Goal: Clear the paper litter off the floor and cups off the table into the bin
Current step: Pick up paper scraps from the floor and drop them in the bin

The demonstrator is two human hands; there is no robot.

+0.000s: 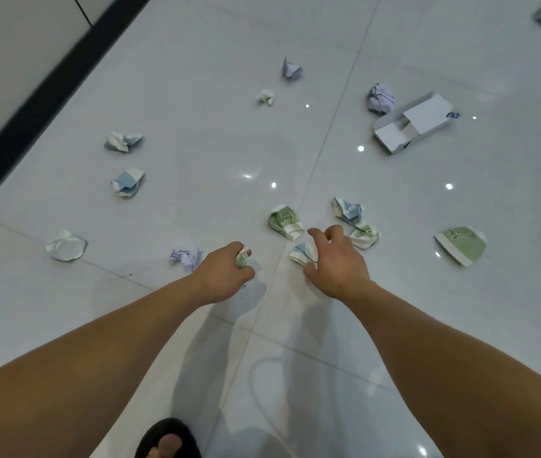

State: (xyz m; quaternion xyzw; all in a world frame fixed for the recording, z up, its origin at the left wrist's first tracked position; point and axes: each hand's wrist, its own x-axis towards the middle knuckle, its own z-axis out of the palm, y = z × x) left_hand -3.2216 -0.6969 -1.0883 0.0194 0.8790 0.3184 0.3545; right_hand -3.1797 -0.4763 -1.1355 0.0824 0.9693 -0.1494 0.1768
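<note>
Crumpled paper litter lies scattered over the glossy white tile floor (216, 153). My left hand (226, 276) grips a small green and white crumpled paper (242, 256) in its fist. My right hand (335, 259) curls its fingers round a blue and white crumpled paper (300, 252) lying on the floor. Just beyond lie a green crumpled cup paper (284, 221), a blue and white wad (348, 209) and a green wad (365, 234). A purple wad (186, 257) sits left of my left hand. No bin or table shows.
A flattened white carton (411, 125) lies at the upper right beside a purple wad (381, 99). A green flattened cup (461, 247) is at the right. More wads lie at the left (128, 181) and far (292, 69). A dark skirting strip (47, 100) edges the wall. My slippered foot (166, 439) is below.
</note>
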